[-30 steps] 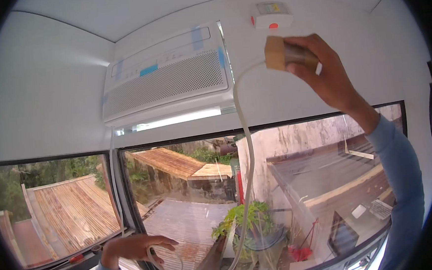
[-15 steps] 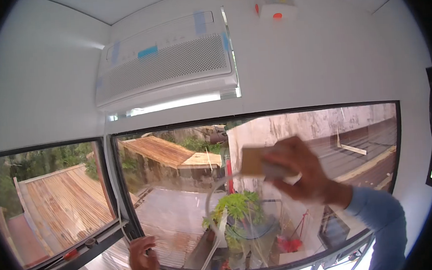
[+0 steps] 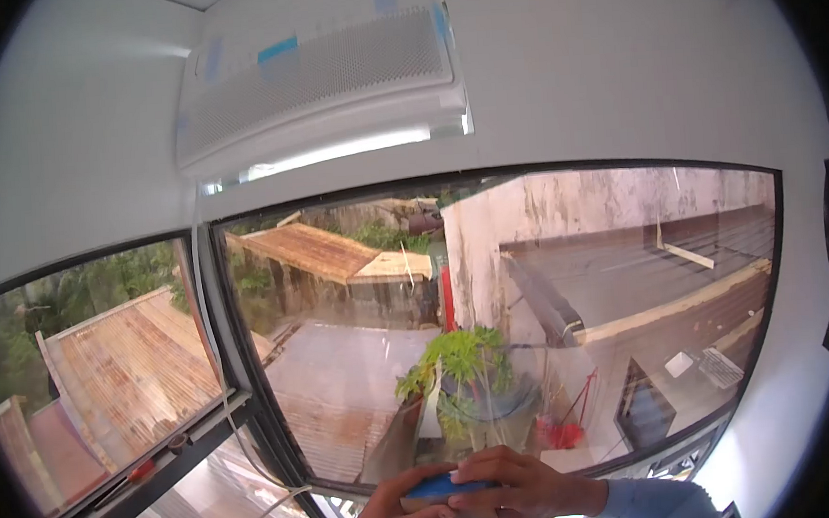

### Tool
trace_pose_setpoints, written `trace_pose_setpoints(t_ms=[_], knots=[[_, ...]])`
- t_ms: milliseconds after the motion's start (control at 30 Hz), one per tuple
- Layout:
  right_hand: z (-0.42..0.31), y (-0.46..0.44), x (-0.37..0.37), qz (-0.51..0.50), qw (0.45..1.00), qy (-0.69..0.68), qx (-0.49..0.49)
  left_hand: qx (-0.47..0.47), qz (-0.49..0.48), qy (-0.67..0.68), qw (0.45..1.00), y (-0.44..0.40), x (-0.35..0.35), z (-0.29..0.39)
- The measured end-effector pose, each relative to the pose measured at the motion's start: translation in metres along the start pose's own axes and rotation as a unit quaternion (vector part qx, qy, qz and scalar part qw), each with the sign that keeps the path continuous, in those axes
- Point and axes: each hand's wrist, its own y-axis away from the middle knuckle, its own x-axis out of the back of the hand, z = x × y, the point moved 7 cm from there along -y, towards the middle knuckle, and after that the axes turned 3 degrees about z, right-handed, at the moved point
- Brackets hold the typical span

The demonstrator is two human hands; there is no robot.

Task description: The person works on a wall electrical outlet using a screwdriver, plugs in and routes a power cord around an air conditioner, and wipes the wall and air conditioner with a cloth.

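Observation:
At the bottom centre, my left hand (image 3: 397, 512) and my right hand (image 3: 514, 486) meet around a small block with a blue face (image 3: 440, 486). Fingers of both hands are closed on it, and its underside is mostly hidden. A pale cable (image 3: 211, 319) hangs down along the window post to the left of my hands and curls near the lower frame. Where its far end goes beyond my left hand cannot be seen.
A white air conditioner (image 3: 318, 84) with blue tape sits above the large window (image 3: 495, 170). On the dark sill (image 3: 202, 433) at the left lie a red-handled tool (image 3: 141, 470) and a small roll (image 3: 178, 443). Rusty roofs and a plant show through the glass.
My right hand has come down from the upper wall with the block, whose blue face now shows. My left hand has moved right and joined it. The view has tilted down.

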Motion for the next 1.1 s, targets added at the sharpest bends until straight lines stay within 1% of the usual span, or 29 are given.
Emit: trace_pose_setpoints(t_ms=[33,100,133,167,233,333,433,467,533,567,667,733,767,800,833,867,900,967,1000,1100], knots=[[0.003,0.003,-0.004,0.02,0.999,-0.02,-0.023,0.005,0.03,0.0,1.0,0.002,0.005,-0.007],[0.015,0.016,-0.014,0.082,0.984,-0.07,-0.142,0.026,0.089,0.003,0.996,0.008,0.012,-0.024],[0.021,0.028,-0.022,0.113,0.967,-0.095,-0.206,-0.035,0.138,-0.02,0.99,0.006,0.017,-0.034],[0.036,0.05,-0.046,0.132,0.923,-0.221,-0.287,-0.072,0.146,-0.114,0.98,0.0,0.018,-0.024],[0.044,0.057,-0.061,0.249,0.847,-0.361,-0.302,-0.091,0.17,-0.146,0.97,-0.005,0.016,-0.027],[0.049,0.054,-0.064,0.384,0.706,-0.495,-0.332,-0.083,0.21,-0.147,0.963,0.0,0.016,-0.041],[0.06,0.068,-0.089,0.311,0.685,-0.567,-0.335,-0.137,0.22,-0.197,0.945,-0.005,0.007,-0.034],[0.061,0.07,-0.097,0.315,0.646,-0.589,-0.37,-0.141,0.22,-0.213,0.941,-0.005,0.004,-0.035],[0.061,0.064,-0.09,0.301,0.65,-0.581,-0.387,-0.154,0.219,-0.246,0.932,-0.006,0.001,-0.035],[0.063,0.062,-0.089,0.293,0.65,-0.578,-0.397,-0.136,0.216,-0.246,0.935,-0.006,0.001,-0.037],[0.074,0.073,-0.091,0.266,0.704,-0.531,-0.39,-0.089,0.201,-0.223,0.95,-0.005,0.001,-0.045],[0.079,0.078,-0.091,0.277,0.688,-0.548,-0.387,-0.066,0.178,-0.182,0.965,-0.002,0.001,-0.05],[0.081,0.079,-0.089,0.283,0.68,-0.556,-0.385,-0.04,0.176,-0.142,0.973,-0.001,0.002,-0.053],[0.08,0.08,-0.09,0.285,0.653,-0.576,-0.4,-0.015,0.174,-0.101,0.98,-0.001,0.001,-0.055],[0.08,0.081,-0.089,0.284,0.655,-0.576,-0.397,0.009,0.171,-0.06,0.983,0.0,0.001,-0.058],[0.08,0.081,-0.089,0.282,0.658,-0.576,-0.394,-0.029,0.152,-0.062,0.986,0.003,0.005,-0.06],[0.079,0.083,-0.089,0.281,0.66,-0.577,-0.391,-0.014,0.139,-0.043,0.989,0.006,0.008,-0.064],[0.084,0.097,-0.1,0.28,0.652,-0.571,-0.413,0.016,0.115,-0.004,0.993,0.01,0.011,-0.07],[0.085,0.103,-0.104,0.279,0.648,-0.568,-0.424,0.057,0.1,0.067,0.991,0.015,0.012,-0.078],[0.083,0.11,-0.11,0.287,0.573,-0.63,-0.437,0.161,0.101,0.211,0.959,0.025,0.005,-0.101]])
